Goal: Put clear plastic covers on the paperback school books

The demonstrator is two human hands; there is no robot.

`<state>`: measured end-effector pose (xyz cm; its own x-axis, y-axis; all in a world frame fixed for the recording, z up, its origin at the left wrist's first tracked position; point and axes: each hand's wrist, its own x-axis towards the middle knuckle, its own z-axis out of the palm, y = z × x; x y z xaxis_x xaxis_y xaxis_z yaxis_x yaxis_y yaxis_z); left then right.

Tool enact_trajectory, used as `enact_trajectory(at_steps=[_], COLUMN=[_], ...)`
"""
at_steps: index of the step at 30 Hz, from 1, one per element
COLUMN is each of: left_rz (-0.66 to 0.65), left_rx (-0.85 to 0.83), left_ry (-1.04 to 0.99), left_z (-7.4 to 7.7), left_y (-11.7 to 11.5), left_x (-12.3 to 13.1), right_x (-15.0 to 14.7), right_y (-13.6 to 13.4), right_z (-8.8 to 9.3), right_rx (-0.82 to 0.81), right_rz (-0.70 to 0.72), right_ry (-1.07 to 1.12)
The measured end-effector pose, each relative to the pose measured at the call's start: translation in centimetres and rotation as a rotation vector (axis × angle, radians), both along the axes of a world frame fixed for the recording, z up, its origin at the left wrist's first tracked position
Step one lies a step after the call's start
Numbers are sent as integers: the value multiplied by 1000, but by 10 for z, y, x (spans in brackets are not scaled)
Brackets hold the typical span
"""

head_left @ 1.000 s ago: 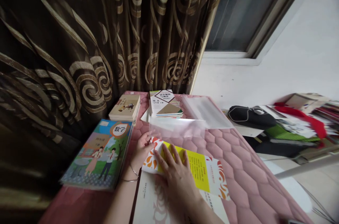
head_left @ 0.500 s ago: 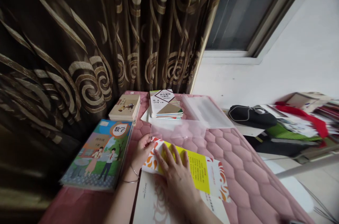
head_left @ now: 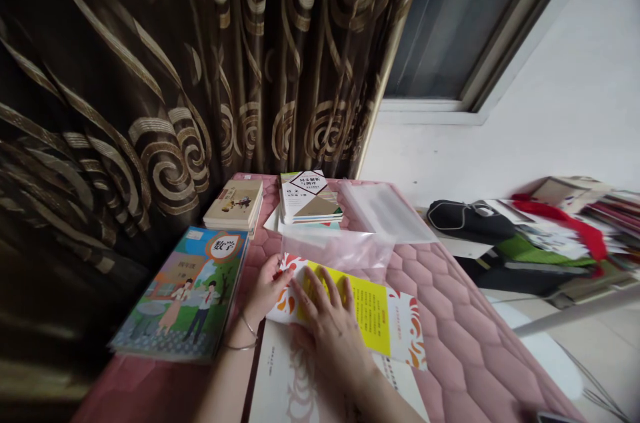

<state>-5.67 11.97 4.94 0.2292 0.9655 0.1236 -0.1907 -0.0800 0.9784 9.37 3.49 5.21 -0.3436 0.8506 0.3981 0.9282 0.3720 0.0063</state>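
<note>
In front of me an open book [head_left: 280, 369] shows a pale page with a grey swirl pattern. Across its far side lies a yellow and white cover [head_left: 373, 319] with orange leaf shapes. My left hand [head_left: 270, 289], wearing a thin bracelet at the wrist, pinches the left corner of this cover. Fingers spread, my right hand [head_left: 333, 336] presses flat on the yellow part. A clear plastic sheet [head_left: 335, 246] extends from beyond the cover's far edge; whether it wraps the book I cannot tell.
To the left lies a stack of maths textbooks [head_left: 185, 296], with smaller beige books [head_left: 234, 204] behind. White-covered workbooks [head_left: 311, 199] and more plastic sheets [head_left: 390, 213] are at the back of the pink quilted tabletop [head_left: 465, 343]. A cluttered side table holds a black case [head_left: 470, 221].
The plastic sheet beyond the cover has lifted and creased slightly. Both hands keep nearly the same places on the cover; the view has shifted a little.
</note>
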Motion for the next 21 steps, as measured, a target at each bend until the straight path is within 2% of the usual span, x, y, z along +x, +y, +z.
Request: enact_trajectory(at_steps=[3,6,8,10,12,14,16,18,21], left_rz=[34,98,114,114,119,125,133,143,168], left_rx=[39,54,39,19,14,20,29,32,56], left_ry=[14,18,-2,-16,-16,-15,-14,-10,1], left_z=[1,2,1,1,1,1,2,3,5], left_y=[1,3,4,4,4,4,4,4,4], left_x=[0,-1,-2,-2,-2,-2,-2,-2,-1], right_x=[15,42,65,88,108,121,127,129,128], right_y=[0,2,7,15,26,34,39,39,37], right_z=[13,23,23,16,5,-5,-9,-10,-8], right_rx=[21,73,97,96,39,-90,-214,-263,-311], right_rz=[15,-168,-327,-440,-470,-468,-486,-506,-430], right_ry=[39,93,184,354,583,845,1101,1315,1534])
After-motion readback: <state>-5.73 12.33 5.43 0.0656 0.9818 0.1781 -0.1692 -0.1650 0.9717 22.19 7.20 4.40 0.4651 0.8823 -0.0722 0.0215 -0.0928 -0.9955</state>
